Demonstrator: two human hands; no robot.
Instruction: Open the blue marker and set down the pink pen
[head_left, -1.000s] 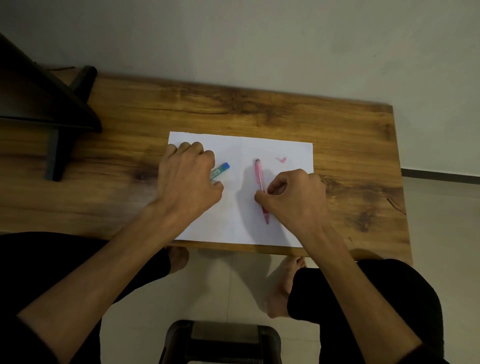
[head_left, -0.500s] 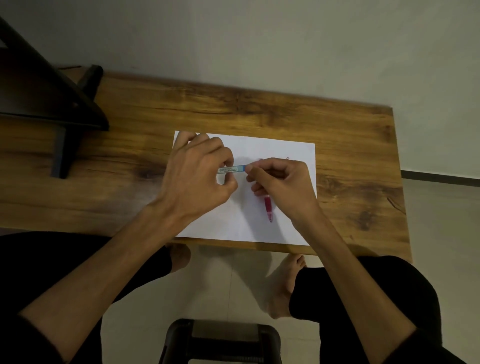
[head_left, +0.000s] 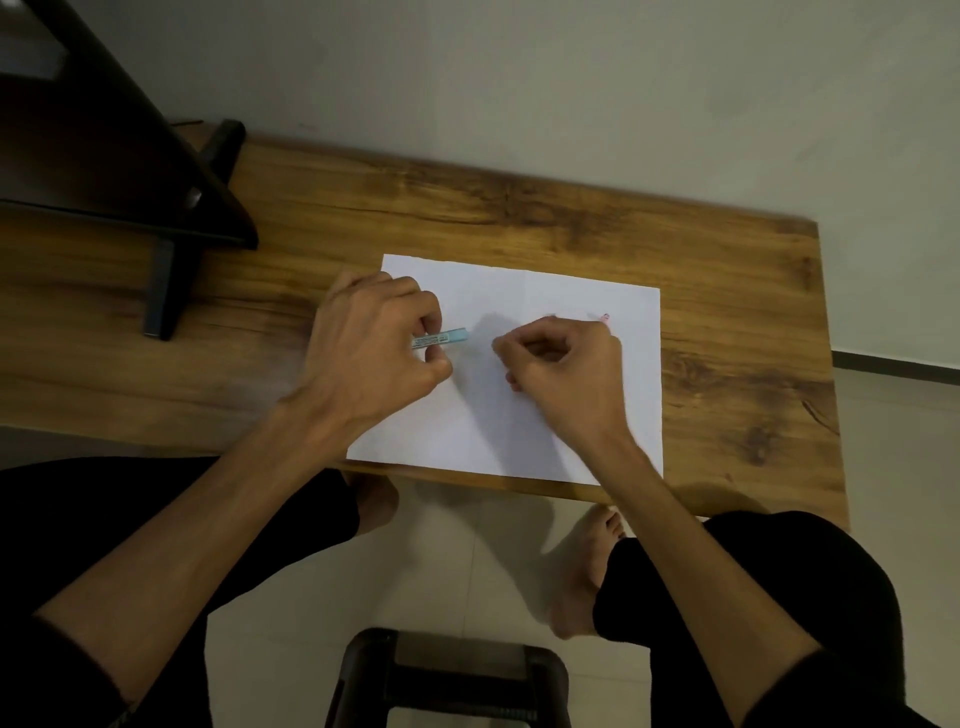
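My left hand (head_left: 374, 348) pinches a light blue pen (head_left: 440, 338) between thumb and curled fingers, the barrel lying level and pointing right, just above the white sheet of paper (head_left: 545, 415). My right hand (head_left: 563, 369) sits apart from the pen tip, its fingers curled tight with thumb and forefinger pressed together; I cannot tell whether they hold a small part such as a cap, since nothing shows between them. The sheet lies flat near the front edge of the wooden table (head_left: 727, 322), with a small pink mark (head_left: 604, 317) just beyond the right knuckles. I judge the step in hand to be readying the blue pen for use on the sheet. The next move calls for a steady hold on the barrel and a clean transfer or tip placement without shifting the paper. A dark stand (head_left: 171, 218) occupies the table's left end.
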